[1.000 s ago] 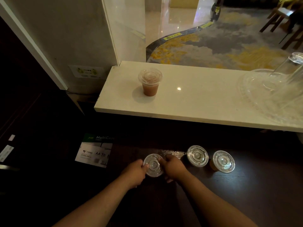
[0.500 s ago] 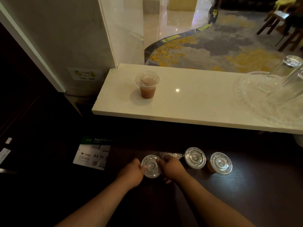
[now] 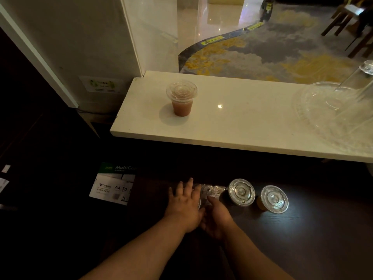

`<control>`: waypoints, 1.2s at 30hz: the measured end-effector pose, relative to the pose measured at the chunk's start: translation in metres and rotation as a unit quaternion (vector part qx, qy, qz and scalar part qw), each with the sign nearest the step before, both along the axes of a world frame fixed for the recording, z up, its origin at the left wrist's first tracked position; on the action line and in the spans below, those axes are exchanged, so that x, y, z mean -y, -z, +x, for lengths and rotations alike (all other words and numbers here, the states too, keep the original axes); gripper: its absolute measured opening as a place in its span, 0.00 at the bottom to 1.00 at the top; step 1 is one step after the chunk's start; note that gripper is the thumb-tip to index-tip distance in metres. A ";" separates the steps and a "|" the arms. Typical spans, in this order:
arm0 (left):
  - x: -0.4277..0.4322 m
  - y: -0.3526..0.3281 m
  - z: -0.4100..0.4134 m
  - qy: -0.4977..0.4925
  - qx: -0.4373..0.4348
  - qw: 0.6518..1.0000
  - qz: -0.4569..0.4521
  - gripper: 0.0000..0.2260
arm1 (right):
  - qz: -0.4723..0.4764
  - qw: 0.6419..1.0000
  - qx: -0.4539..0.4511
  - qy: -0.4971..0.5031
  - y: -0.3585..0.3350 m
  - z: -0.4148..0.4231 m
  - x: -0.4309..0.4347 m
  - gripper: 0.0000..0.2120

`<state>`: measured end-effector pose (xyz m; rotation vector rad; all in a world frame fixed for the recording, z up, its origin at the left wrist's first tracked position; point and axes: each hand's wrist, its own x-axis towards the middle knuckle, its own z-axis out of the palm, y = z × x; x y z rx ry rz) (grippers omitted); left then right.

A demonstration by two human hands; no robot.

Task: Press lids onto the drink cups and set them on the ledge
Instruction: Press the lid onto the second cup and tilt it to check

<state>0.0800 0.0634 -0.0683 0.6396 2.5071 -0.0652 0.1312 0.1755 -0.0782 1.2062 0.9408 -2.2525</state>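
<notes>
My left hand [image 3: 184, 201] lies flat with spread fingers on top of a drink cup on the dark table, covering its clear lid; only a sliver of the lid rim [image 3: 199, 203] shows. My right hand [image 3: 216, 217] curls around that cup's right side, just below the left palm. Two more lidded cups [image 3: 241, 191] [image 3: 274, 199] stand to the right on the table. One lidded cup of reddish drink [image 3: 181, 98] stands upright on the white ledge [image 3: 242, 130], near its left end.
A crinkled clear plastic sleeve [image 3: 212, 189] lies just behind my hands. A box of A4 paper [image 3: 113, 184] sits to the left, lower down. At the ledge's right end stands a clear tray [image 3: 314, 110] with upturned glasses [image 3: 359, 81].
My left hand has moved from the cup's left side onto its lid, palm flat. My right hand has slid from the lid's edge down to the cup's side.
</notes>
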 end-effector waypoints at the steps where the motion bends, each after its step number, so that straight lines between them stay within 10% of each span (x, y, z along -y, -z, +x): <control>1: -0.001 -0.002 -0.001 0.004 0.003 1.000 -0.008 0.37 | 0.003 1.000 0.004 -0.003 0.003 0.001 0.000 0.24; 9: 0.009 -0.031 -0.022 -0.099 0.018 0.980 0.171 0.29 | 0.025 0.996 -0.025 -0.084 -0.005 0.002 -0.003 0.22; 17: 0.020 -0.146 -0.047 -0.168 0.050 0.853 0.492 0.29 | -0.018 0.980 -0.180 -0.087 -0.127 -0.033 -0.039 0.21; 26: 0.022 -0.297 -0.080 -0.266 0.272 0.739 0.555 0.23 | 0.163 0.899 -0.400 -0.066 -0.293 -0.055 -0.068 0.19; 36: 0.022 -0.349 -0.077 -0.210 0.259 0.765 0.551 0.25 | 0.173 0.880 -0.440 -0.052 -0.337 -0.043 -0.073 0.16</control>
